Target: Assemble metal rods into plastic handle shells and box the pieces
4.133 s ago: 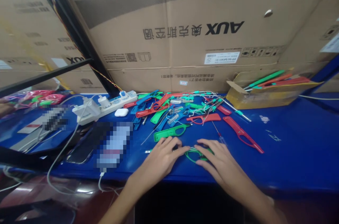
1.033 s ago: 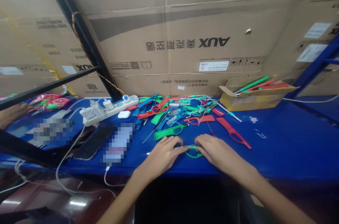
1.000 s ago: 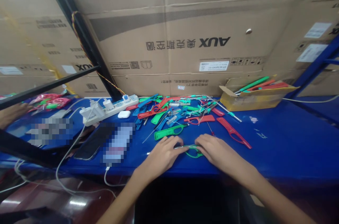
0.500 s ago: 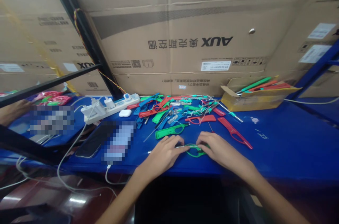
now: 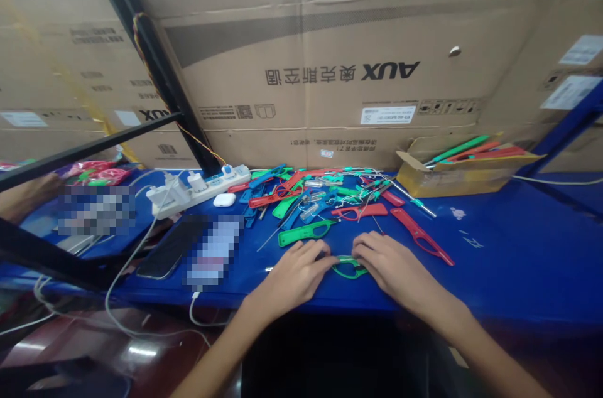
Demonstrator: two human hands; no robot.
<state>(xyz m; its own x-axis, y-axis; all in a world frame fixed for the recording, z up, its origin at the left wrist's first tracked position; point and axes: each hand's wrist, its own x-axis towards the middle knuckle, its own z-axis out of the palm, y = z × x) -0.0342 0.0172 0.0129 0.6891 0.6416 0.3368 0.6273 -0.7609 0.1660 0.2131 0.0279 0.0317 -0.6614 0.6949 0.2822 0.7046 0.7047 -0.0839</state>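
Between my two hands, near the table's front edge, is a green utility lighter casing (image 5: 347, 272) with a looped trigger guard. My left hand (image 5: 299, 272) pinches at its left end, thumb and forefinger stretched toward the loop. At the right end, my right hand (image 5: 393, 263) has its fingers bent over the casing and hides that part. Just beyond my left hand lies another green casing half (image 5: 301, 234). A red lighter casing (image 5: 421, 236) lies to the right. Behind them spreads a pile of red, blue and green casings, metal tubes and thin white wires.
A yellow-sided cardboard box (image 5: 466, 179) holds several lighters at the back right. On the left are a white power strip (image 5: 207, 188), a white earbud case (image 5: 225, 199), a dark phone (image 5: 167, 253) and a lit phone (image 5: 214, 253). Another person's hand (image 5: 38, 191) shows far left.
The whole view has shifted slightly, so things appear a little further right. My fingers have moved a little on the green casing, and both hands stay at it.
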